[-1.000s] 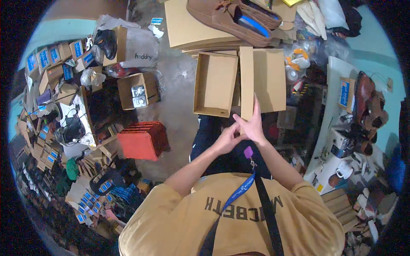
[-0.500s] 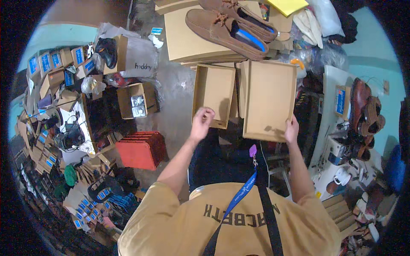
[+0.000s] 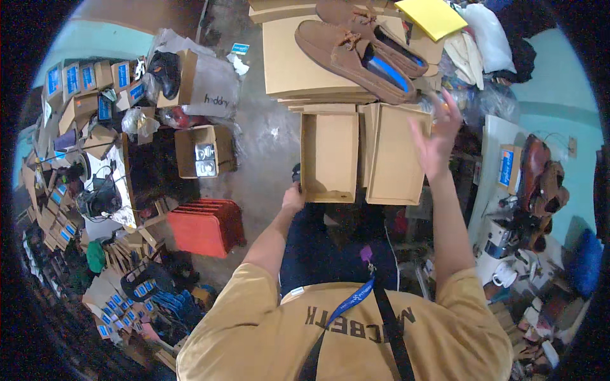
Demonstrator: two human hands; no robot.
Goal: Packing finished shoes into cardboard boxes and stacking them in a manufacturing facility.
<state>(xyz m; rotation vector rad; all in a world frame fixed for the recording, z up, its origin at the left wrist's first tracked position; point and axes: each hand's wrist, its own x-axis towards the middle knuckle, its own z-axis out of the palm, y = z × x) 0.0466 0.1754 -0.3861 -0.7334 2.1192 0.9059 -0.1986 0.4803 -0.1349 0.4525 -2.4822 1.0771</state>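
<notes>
My left hand is at the lower left edge of a shallow open cardboard box. Its fingers are mostly hidden along the box's side, and a small dark thing shows just above it. My right hand is raised over the right edge of a second shallow cardboard box piece, fingers spread and holding nothing. The two pieces lie side by side, the right one stacked on another. Beyond them, a pair of brown moccasin shoes with blue insoles rests on stacked cardboard.
A yellow pad lies beside the shoes. To the left stand red folded stools, an open carton and piled shoe boxes. At right, a white table carries brown shoes and a white mug.
My right hand has let go of the right box piece and risen, opening. My left hand has dropped to the left box's side. Both boxes now sit straighter.
</notes>
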